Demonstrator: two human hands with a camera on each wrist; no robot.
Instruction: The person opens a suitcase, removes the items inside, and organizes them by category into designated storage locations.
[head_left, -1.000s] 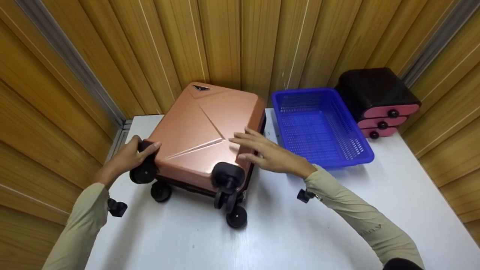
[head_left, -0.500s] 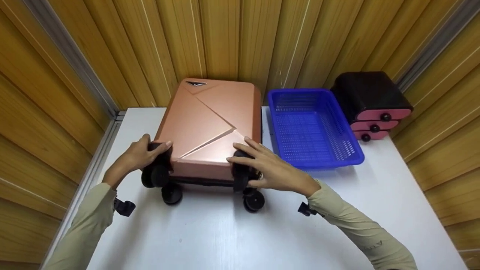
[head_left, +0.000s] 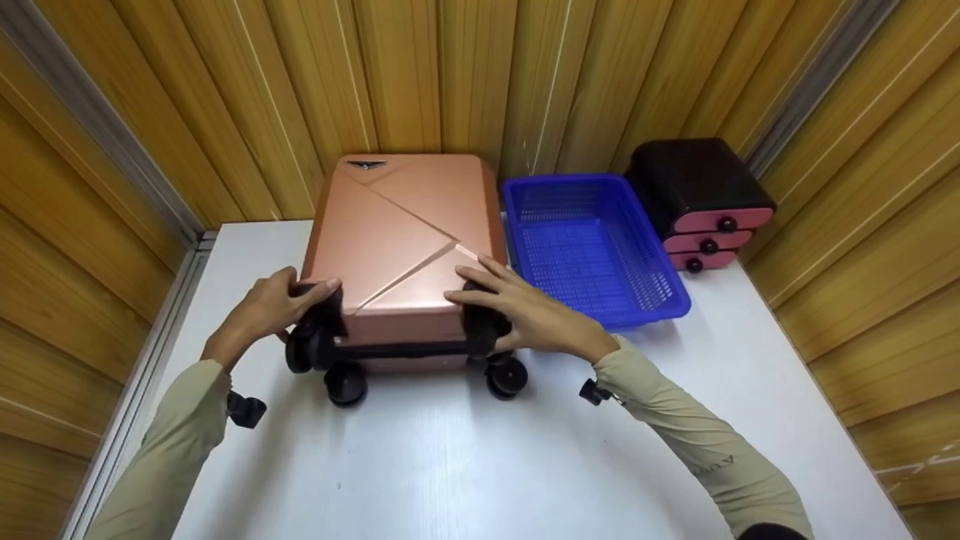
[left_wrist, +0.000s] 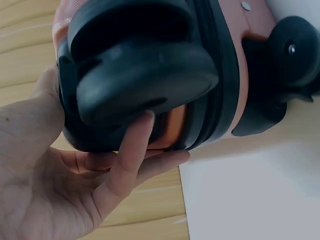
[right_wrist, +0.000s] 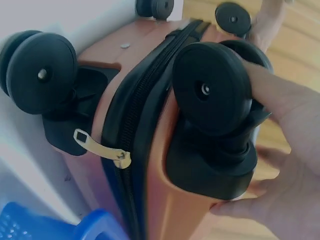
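Observation:
A rose-gold hard-shell suitcase (head_left: 397,217) lies flat on the white table, its wheeled end towards me. My left hand (head_left: 262,309) grips its near left corner, thumb on top. In the left wrist view, fingers of that hand curl round the corner beside a black double wheel (left_wrist: 145,82). At the near right corner my right hand (head_left: 536,311) holds on, fingers over the top face and thumb by the wheel. The right wrist view shows that thumb against a black wheel (right_wrist: 212,90), with a metal zipper pull (right_wrist: 102,148) on the closed zip.
A blue plastic basket (head_left: 574,259) stands close along the suitcase's right side. Beyond it sits a small black drawer unit (head_left: 694,176) with pink fronts. Wood-patterned walls (head_left: 420,75) enclose the back and both sides of the white table (head_left: 450,465).
The suitcase has turned to lie square to the back wall. My right hand has gone from its top face to the near right wheel corner; my left has kept its corner.

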